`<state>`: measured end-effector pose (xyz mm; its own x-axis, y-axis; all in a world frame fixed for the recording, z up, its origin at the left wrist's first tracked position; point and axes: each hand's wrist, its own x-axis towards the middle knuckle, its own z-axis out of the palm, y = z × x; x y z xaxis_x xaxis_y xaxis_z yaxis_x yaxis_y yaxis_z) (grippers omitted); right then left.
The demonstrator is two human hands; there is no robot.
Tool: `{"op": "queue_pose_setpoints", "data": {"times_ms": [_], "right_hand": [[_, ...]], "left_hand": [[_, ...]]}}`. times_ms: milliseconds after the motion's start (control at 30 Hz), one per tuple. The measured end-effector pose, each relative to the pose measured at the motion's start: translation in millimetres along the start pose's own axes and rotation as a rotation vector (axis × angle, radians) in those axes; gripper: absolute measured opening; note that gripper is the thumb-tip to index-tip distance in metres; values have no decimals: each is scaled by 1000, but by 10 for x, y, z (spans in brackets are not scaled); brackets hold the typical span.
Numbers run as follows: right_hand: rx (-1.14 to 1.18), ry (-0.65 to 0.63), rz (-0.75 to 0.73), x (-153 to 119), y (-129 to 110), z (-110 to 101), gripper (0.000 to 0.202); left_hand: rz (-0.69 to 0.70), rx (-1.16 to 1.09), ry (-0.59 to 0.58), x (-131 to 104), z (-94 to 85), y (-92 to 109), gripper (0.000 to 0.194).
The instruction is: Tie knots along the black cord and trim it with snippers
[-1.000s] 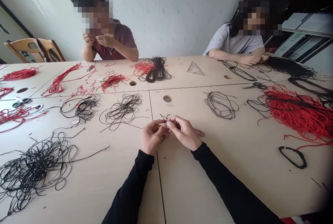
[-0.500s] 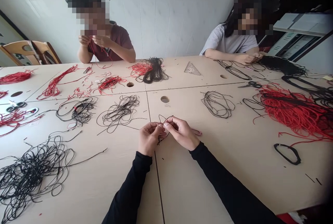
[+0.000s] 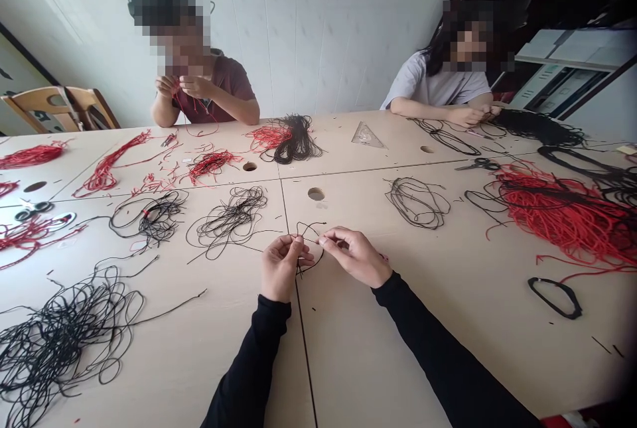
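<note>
Cord [image 3: 311,225], thin and black, at frame centre above the surface [image 3: 363,361], held in narrow pinches by fingers of left hand [image 3: 279,272] at eight o'clock and, seemingly, right hand [image 3: 359,259] at four, a slipped loop possible from uneven tension.

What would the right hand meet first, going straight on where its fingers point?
Probably the left hand, with the thin black cord it pinches; depth there is hard to judge.
</note>
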<state>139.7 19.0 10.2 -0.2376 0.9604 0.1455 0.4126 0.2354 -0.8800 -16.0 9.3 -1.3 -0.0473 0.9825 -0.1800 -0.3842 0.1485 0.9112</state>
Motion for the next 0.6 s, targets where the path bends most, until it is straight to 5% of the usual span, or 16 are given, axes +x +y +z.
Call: {"op": "queue_pose_setpoints", "data": {"times_ms": [133,600], "right_hand": [[-11,101,-61,-5,-35,23,26],[177,83,6,-2,-52,72,28]], "left_hand": [[-9,56,-65,-27,30,4,31],[-85,68,-167,-41,45,-16,32]]}}
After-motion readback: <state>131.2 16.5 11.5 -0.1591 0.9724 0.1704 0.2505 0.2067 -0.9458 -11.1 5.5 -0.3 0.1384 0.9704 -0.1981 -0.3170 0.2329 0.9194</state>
